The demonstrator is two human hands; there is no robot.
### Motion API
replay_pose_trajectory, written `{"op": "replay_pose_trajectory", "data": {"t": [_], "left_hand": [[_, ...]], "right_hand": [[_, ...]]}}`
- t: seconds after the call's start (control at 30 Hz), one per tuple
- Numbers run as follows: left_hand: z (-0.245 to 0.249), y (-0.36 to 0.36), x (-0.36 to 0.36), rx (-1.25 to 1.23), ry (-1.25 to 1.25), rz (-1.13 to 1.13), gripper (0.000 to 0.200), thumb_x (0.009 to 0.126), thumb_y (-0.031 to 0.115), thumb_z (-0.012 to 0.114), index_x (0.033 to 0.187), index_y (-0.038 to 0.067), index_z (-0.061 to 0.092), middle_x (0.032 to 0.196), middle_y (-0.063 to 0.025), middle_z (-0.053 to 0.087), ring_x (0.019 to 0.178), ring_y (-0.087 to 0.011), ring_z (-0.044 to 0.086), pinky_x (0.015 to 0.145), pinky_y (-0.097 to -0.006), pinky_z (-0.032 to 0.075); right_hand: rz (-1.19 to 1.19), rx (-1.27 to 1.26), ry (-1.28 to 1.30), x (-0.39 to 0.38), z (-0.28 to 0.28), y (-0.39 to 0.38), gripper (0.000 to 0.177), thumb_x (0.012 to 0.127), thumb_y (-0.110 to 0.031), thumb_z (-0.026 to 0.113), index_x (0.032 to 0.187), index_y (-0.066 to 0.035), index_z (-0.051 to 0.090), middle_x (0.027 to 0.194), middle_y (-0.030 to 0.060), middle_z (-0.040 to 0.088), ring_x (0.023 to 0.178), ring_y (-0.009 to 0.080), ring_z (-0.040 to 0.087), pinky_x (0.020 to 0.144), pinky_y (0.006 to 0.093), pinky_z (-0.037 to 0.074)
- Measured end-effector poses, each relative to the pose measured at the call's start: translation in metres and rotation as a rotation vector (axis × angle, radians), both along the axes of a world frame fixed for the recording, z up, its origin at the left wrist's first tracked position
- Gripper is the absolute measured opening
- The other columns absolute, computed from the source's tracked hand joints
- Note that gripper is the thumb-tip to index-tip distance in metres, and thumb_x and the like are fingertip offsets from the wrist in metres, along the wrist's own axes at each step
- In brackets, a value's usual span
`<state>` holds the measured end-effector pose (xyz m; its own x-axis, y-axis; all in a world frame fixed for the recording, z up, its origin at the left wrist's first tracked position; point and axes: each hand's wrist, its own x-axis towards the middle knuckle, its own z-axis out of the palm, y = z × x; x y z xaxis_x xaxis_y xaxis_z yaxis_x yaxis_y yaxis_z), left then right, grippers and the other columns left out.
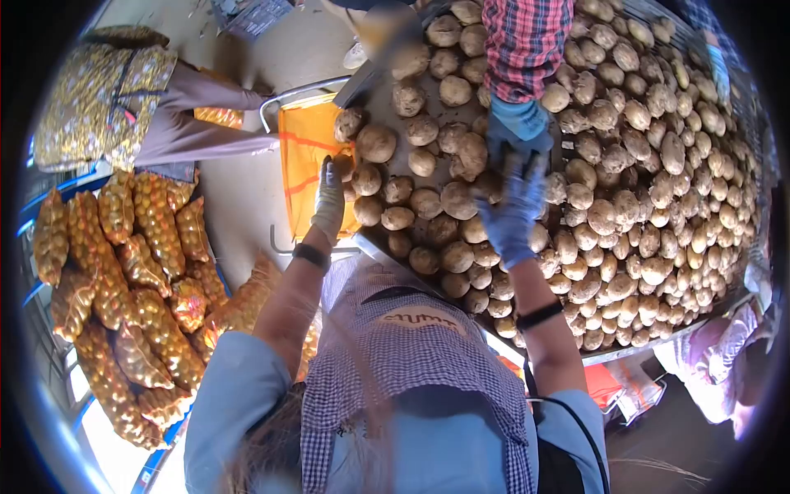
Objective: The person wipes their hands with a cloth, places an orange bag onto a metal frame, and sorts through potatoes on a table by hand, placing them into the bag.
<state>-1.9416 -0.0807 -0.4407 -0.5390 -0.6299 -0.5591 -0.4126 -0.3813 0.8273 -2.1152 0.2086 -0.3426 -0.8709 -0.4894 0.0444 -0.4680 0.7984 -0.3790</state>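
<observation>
Loose, soil-marked potatoes (625, 206) cover a large sorting table (392, 115). My left hand (328, 206), in a pale glove with dark fingertips, is at the table's left edge, fingers stretched out beside a potato (342, 168). It appears to touch that potato, though the contact is partly hidden. Below that edge an orange mesh bag (301, 156) hangs with its mouth toward the table. My right hand (512, 221), in a blue glove, reaches over the potatoes with its fingers spread and slightly blurred. No potato shows in its grip.
A co-worker's gloved hand (518, 130) in a red plaid sleeve (527, 49) reaches in just beyond my right hand. Filled potato sacks (136, 280) are piled at the left. Another person (107, 107) bends over at the upper left. A metal bar frame (304, 86) surrounds the bag.
</observation>
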Motion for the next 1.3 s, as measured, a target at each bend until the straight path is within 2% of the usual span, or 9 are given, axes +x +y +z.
{"op": "replay_pose_trajectory", "data": {"t": [0.17, 0.3, 0.5, 0.57, 0.7, 0.83, 1.1, 1.23, 1.3], "left_hand": [[0.049, 0.025, -0.019, 0.278, -0.073, 0.21, 0.076, 0.091, 0.062, 0.045, 0.144, 0.009, 0.033, 0.141, -0.0061, 0.042, 0.127, -0.022, 0.039, 0.106, -0.033, 0.031], [-0.039, 0.005, 0.001, -0.086, -0.046, -0.09, 0.071, 0.094, 0.053, 0.042, 0.144, 0.005, 0.028, 0.136, -0.0187, 0.044, 0.125, -0.0326, 0.042, 0.104, -0.037, 0.036], [-0.029, 0.006, -0.002, -0.398, -0.341, -0.044, 0.062, 0.09, 0.032, 0.052, 0.14, 0.003, 0.031, 0.139, -0.0265, 0.038, 0.127, -0.0408, 0.04, 0.107, -0.0407, 0.033], [-0.011, 0.005, 0.004, -0.98, -0.309, -0.768, 0.062, 0.091, 0.032, 0.054, 0.14, 0.001, 0.032, 0.139, -0.0272, 0.037, 0.126, -0.0412, 0.041, 0.105, -0.0403, 0.034], [0.019, 0.011, -0.015, 0.45, 0.077, 0.151, 0.057, 0.098, 0.044, 0.044, 0.136, 0.001, 0.044, 0.132, -0.0103, 0.053, 0.118, -0.0199, 0.05, 0.101, -0.0314, 0.038], [0.002, 0.0, -0.005, 0.587, 0.185, 0.029, 0.05, 0.099, 0.038, 0.044, 0.132, 0.0, 0.049, 0.123, -0.0097, 0.058, 0.112, -0.0183, 0.053, 0.099, -0.0273, 0.038], [0.014, 0.029, 0.007, -0.416, -0.231, -0.57, 0.062, 0.088, 0.027, 0.063, 0.139, 0.007, 0.034, 0.112, -0.0109, 0.061, 0.103, -0.0224, 0.059, 0.088, -0.0313, 0.045], [-0.055, 0.04, 0.009, -0.154, 0.063, -0.235, 0.053, 0.09, 0.03, 0.06, 0.135, 0.009, 0.041, 0.112, -0.01, 0.059, 0.1, -0.0196, 0.057, 0.092, -0.0308, 0.043], [-0.069, 0.028, 0.009, 0.036, 0.181, -0.133, 0.063, 0.09, 0.044, 0.055, 0.135, 0.003, 0.04, 0.117, -0.0202, 0.058, 0.106, -0.032, 0.057, 0.091, -0.0369, 0.044]], "right_hand": [[0.031, 0.075, -0.131, 0.052, -0.003, -0.072, 0.092, 0.079, -0.053, 0.065, 0.149, -0.014, 0.019, 0.15, 0.0327, 0.003, 0.141, 0.0452, 0.005, 0.111, 0.0585, 0.01], [0.142, -0.205, -0.175, 0.082, 0.013, -0.056, 0.09, 0.076, -0.039, 0.071, 0.147, -0.011, 0.024, 0.149, 0.0287, 0.016, 0.139, 0.0446, 0.017, 0.112, 0.0555, 0.015], [0.23, -0.176, -0.291, 0.09, -0.007, -0.009, 0.07, 0.076, -0.025, 0.071, 0.136, -0.007, 0.04, 0.136, 0.018, 0.042, 0.126, 0.0355, 0.041, 0.102, 0.0458, 0.038], [0.323, -0.25, -0.257, 0.087, -0.003, -0.038, 0.068, 0.076, -0.026, 0.071, 0.134, -0.007, 0.042, 0.132, 0.0163, 0.045, 0.121, 0.035, 0.044, 0.098, 0.0456, 0.04], [0.345, 0.129, -0.123, 0.086, 0.014, -0.107, 0.07, 0.074, -0.03, 0.073, 0.133, -0.009, 0.043, 0.128, 0.0121, 0.048, 0.112, 0.0349, 0.049, 0.094, 0.0452, 0.043], [0.542, 0.354, 0.003, 0.075, 0.012, -0.141, 0.065, 0.07, -0.032, 0.075, 0.127, -0.015, 0.048, 0.126, 0.0085, 0.047, 0.115, 0.0312, 0.045, 0.087, 0.045, 0.043], [0.478, 0.067, -0.011, 0.058, -0.006, -0.132, 0.041, 0.07, -0.029, 0.076, 0.106, -0.015, 0.061, 0.104, 0.0037, 0.06, 0.106, 0.0294, 0.05, 0.087, 0.0463, 0.041], [0.179, -0.118, -0.509, 0.068, -0.012, -0.097, 0.045, 0.078, -0.027, 0.074, 0.117, -0.013, 0.055, 0.116, 0.011, 0.059, 0.1, 0.0312, 0.057, 0.088, 0.0472, 0.045], [-0.339, -0.912, -1.442, 0.081, 0.009, -0.087, 0.046, 0.085, -0.029, 0.069, 0.124, -0.013, 0.05, 0.118, 0.0085, 0.056, 0.103, 0.0257, 0.057, 0.087, 0.0447, 0.049]]}}
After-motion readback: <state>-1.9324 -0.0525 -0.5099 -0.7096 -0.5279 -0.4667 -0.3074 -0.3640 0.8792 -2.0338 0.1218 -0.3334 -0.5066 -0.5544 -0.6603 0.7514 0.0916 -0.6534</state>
